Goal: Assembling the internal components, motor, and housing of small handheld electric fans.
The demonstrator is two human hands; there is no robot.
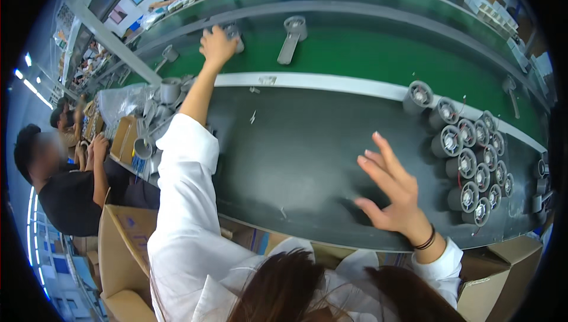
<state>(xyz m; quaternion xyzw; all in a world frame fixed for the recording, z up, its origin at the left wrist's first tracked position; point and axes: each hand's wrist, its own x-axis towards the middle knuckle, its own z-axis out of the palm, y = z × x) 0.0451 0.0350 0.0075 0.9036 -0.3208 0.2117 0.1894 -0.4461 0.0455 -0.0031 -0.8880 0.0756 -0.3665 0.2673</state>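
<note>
My left hand point(219, 45) reaches far over the green conveyor belt, its fingers bent against a grey round housing point(235, 35) that looks like a hair dryer body. The hand hides part of this piece. To its right on the belt lies a similar grey housing with a handle point(291, 44). My right hand point(395, 195) hovers above the dark work surface point(284, 156), fingers spread and nothing in them. Beyond it, at the right, several grey cylinders with fan-like insides point(467, 163) stand grouped together.
At the left, grey parts point(155, 109) lie heaped beside a cardboard box point(125, 138). Small white scraps point(253, 117) dot the dark surface. A co-worker in dark clothing point(71, 186) sits at the left; others work across the line. Open cartons point(127, 251) flank me.
</note>
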